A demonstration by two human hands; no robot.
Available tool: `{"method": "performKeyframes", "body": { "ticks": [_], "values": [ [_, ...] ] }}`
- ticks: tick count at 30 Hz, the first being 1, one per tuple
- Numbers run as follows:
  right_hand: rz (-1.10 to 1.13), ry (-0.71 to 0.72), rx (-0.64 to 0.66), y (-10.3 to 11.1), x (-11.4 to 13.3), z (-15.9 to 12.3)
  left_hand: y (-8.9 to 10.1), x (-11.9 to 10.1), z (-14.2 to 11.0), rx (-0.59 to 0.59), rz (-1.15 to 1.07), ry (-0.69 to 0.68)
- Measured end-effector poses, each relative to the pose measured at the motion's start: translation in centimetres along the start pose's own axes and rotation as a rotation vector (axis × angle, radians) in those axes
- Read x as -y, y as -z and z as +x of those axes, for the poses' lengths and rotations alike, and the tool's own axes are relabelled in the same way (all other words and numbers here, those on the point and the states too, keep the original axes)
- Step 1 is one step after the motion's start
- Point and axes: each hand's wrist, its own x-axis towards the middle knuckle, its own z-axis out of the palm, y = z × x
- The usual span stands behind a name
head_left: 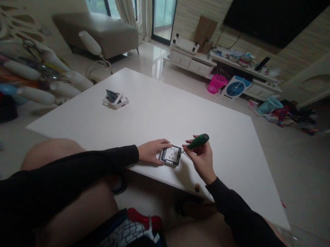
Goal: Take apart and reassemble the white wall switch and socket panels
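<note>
A wall socket (171, 154) with a white face and dark frame lies on the white table (165, 109) near its front edge. My left hand (153, 151) grips the socket from its left side, thumb and fingers around the frame. In my right hand (203, 158) is a screwdriver (198, 141) with a green handle and a dark end cap. Its shaft slants down to the left, and the tip meets the right side of the socket's frame. Whether a screw sits under the tip is too small to tell.
White socket parts with dark pieces (116, 99) are stacked on the table's far left. A small brown object (197, 187) lies at the front edge, below my right wrist. Chairs with white-covered parts (36, 96) stand left of the table. A pink basket (217, 84) is on the floor beyond.
</note>
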Motion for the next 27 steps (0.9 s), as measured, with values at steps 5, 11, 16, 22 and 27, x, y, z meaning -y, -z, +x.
{"method": "performKeyframes", "body": {
  "ticks": [5,11,16,22,27],
  "values": [
    [-0.024,-0.009,0.014,0.0,-0.2,0.1,-0.1,0.2,0.0,-0.010,-0.010,0.001],
    [-0.035,0.012,0.041,-0.1,-0.2,0.1,-0.1,0.0,0.1,-0.004,-0.014,0.002],
    [-0.127,0.045,0.044,-0.1,-1.0,0.0,0.0,-0.3,0.1,-0.010,-0.010,0.004],
    [-0.160,0.072,0.050,-0.2,-1.0,-0.1,0.0,-0.1,0.1,-0.010,-0.003,0.001],
    [-0.225,0.103,0.045,-0.1,-1.0,-0.3,-0.1,-0.1,0.0,-0.013,-0.002,-0.011]
  ]
}}
